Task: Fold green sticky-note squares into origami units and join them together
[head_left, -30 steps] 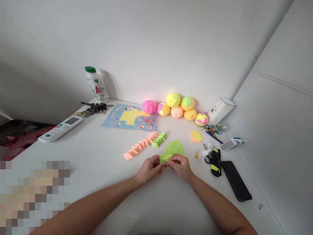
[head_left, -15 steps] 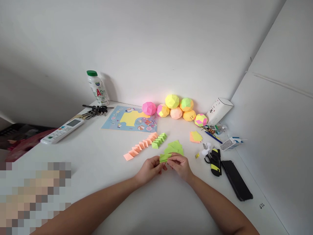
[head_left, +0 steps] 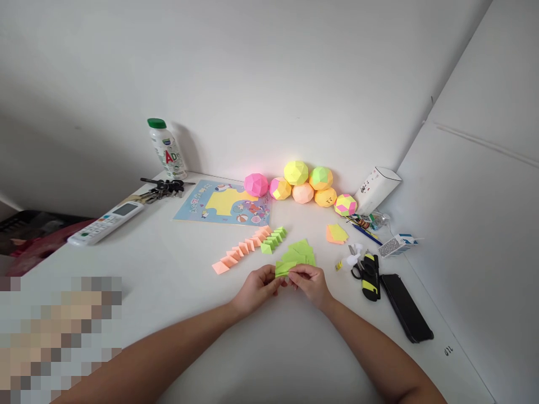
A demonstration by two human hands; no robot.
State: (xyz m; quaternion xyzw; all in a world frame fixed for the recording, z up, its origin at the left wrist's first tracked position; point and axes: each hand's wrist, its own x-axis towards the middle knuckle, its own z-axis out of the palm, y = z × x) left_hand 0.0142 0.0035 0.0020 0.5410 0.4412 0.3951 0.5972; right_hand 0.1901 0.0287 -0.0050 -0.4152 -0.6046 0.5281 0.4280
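Pinching a folded lime-green paper strip (head_left: 283, 269), left hand (head_left: 256, 288), right hand (head_left: 310, 283), both grips closed

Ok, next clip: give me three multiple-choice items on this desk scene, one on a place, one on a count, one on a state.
1. Where is the phone?
A. by the bottle
B. right of the scissors
C. on the booklet

2. How many paper balls line the wall?
A. three
B. six
C. nine

3. How is the green paper piece held?
A. pinched by left hand and right hand
B. lying untouched
C. in one hand only

Answers: B, it lies beside the scissors at the right edge; B, six can be counted; A, both hands' fingertips grip it.
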